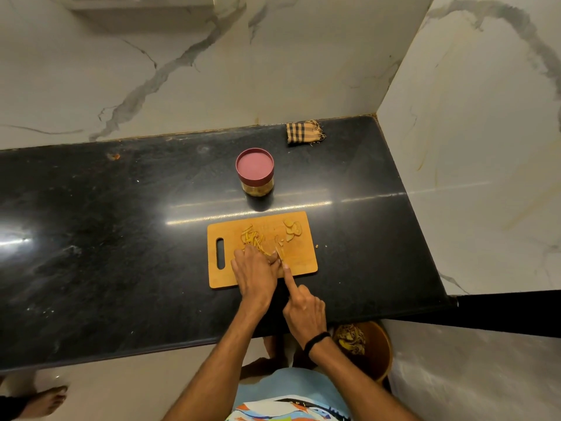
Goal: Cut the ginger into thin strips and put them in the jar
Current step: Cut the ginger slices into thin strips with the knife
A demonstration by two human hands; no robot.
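Curling over ginger (263,252), left hand (255,273) sits beside knife (279,253).

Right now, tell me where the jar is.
In the head view, the jar stands on the counter, lid on, just beyond the far edge of the board and left of the cloth.

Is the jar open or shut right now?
Shut: the red lid sits on top of the upright jar behind the cutting board.

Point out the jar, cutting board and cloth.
jar (255,168): head view, centre of its red lid.
cutting board (300,259): head view, bare wood near its right edge.
cloth (304,132): head view, middle of the folded checks.
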